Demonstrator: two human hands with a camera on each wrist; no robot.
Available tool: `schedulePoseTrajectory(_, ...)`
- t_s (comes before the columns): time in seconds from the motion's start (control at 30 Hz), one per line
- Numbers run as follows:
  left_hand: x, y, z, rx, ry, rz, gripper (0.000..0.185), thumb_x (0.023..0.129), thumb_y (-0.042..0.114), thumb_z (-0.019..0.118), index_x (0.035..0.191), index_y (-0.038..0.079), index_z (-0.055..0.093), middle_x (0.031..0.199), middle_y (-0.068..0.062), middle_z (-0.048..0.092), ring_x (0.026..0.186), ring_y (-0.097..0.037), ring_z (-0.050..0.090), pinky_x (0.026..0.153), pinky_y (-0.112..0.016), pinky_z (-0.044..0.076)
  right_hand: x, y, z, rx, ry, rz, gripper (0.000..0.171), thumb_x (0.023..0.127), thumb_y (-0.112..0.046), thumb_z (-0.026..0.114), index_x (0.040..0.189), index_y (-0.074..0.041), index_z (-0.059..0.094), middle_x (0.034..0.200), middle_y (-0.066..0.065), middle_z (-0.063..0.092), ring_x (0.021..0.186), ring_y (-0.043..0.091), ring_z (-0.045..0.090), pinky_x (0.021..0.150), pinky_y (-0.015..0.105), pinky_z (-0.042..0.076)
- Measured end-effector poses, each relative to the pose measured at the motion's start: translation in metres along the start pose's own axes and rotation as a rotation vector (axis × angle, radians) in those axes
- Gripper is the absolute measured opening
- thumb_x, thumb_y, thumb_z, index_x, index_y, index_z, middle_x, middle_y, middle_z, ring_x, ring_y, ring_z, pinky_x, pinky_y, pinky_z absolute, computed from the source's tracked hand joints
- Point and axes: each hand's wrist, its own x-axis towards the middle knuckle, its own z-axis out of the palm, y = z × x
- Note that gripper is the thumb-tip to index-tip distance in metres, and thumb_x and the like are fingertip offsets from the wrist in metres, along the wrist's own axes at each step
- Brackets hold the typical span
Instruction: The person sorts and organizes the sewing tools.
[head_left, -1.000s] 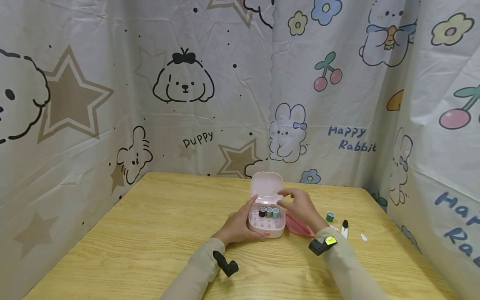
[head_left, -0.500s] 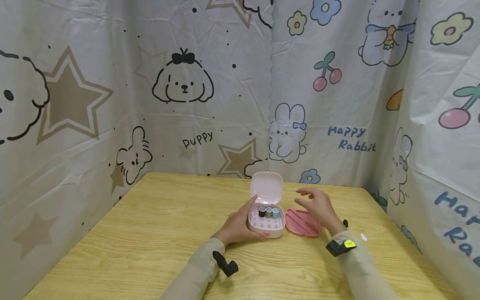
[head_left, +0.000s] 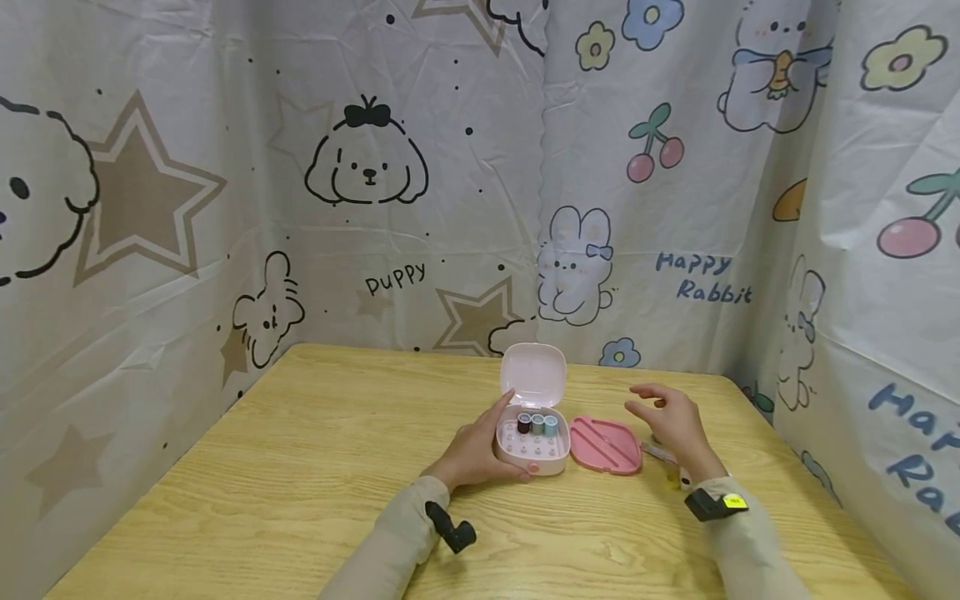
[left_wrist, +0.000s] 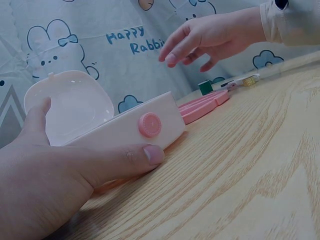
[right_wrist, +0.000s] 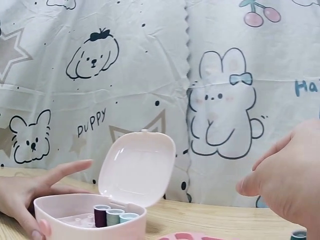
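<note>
A small pale pink box (head_left: 531, 451) stands on the wooden table (head_left: 300, 467) with its hinged lid (head_left: 533, 375) raised. Three thread spools (head_left: 537, 423) stand in its back row. My left hand (head_left: 480, 446) grips the box from the left, thumb along the front wall near the round pink button (left_wrist: 149, 124). A darker pink ribbed insert tray (head_left: 604, 445) lies just right of the box. My right hand (head_left: 667, 421) hovers above the table right of that tray, fingers relaxed, holding nothing. The wrist views show the box (right_wrist: 90, 220), my right hand (left_wrist: 210, 37) and a green spool (left_wrist: 205, 87).
Printed cartoon curtains (head_left: 375, 208) close in the table on three sides. Small items lie under and beside my right hand, among them a thin clear piece (head_left: 658, 452) with a yellow bit (head_left: 672, 477). Bare wood spreads to the left and front.
My right hand has moved from above the open box to the right, past the pink tray, uncovering the tray and hiding the green spool. The left hand and box stayed put.
</note>
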Motion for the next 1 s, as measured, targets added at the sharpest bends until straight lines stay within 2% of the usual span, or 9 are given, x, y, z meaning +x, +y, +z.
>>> schedulePoseTrajectory(0.23,-0.001,0.001,0.000,0.000,-0.005,0.001,0.134,0.065,0.057,0.095,0.166,0.043,0.009,0.167,-0.001,0.030,0.146,-0.034,0.037,0.114,-0.061,0.031,-0.005,0.017,-0.009,-0.017,-0.016,0.130,0.048,0.101,-0.033,0.071,0.137,-0.002,0.064,0.137,0.027,0.058,0.126,0.048,0.046,0.099,0.062,0.044)
schedulePoseTrajectory(0.47,-0.001,0.004,-0.002,0.004,-0.002,0.008,0.134,0.065,0.058,0.095,0.166,0.042,0.009,0.167,-0.001,0.029,0.146,-0.033,0.038,0.114,-0.058,0.033,-0.010,0.027,-0.019,0.019,-0.024,0.202,0.052,0.101,-0.036,0.070,0.141,-0.003,0.062,0.141,0.026,0.054,0.127,0.046,0.043,0.099,0.060,0.043)
schedulePoseTrajectory(0.67,-0.002,0.004,-0.002,-0.005,-0.004,0.003,0.134,0.065,0.057,0.095,0.166,0.041,0.009,0.167,-0.001,0.029,0.146,-0.033,0.037,0.113,-0.059,0.033,-0.015,0.036,-0.024,0.020,-0.033,0.219,0.056,0.101,-0.040,0.069,0.141,-0.002,0.062,0.139,0.025,0.054,0.122,0.042,0.043,0.095,0.054,0.042)
schedulePoseTrajectory(1.0,-0.002,0.004,-0.002,-0.008,-0.003,0.000,0.134,0.065,0.056,0.096,0.166,0.041,0.009,0.168,-0.001,0.028,0.147,-0.033,0.036,0.114,-0.059,0.032,-0.015,0.052,-0.022,-0.036,-0.067,0.194,0.048,0.099,-0.029,0.072,0.135,0.002,0.065,0.135,0.029,0.059,0.119,0.045,0.047,0.097,0.060,0.042)
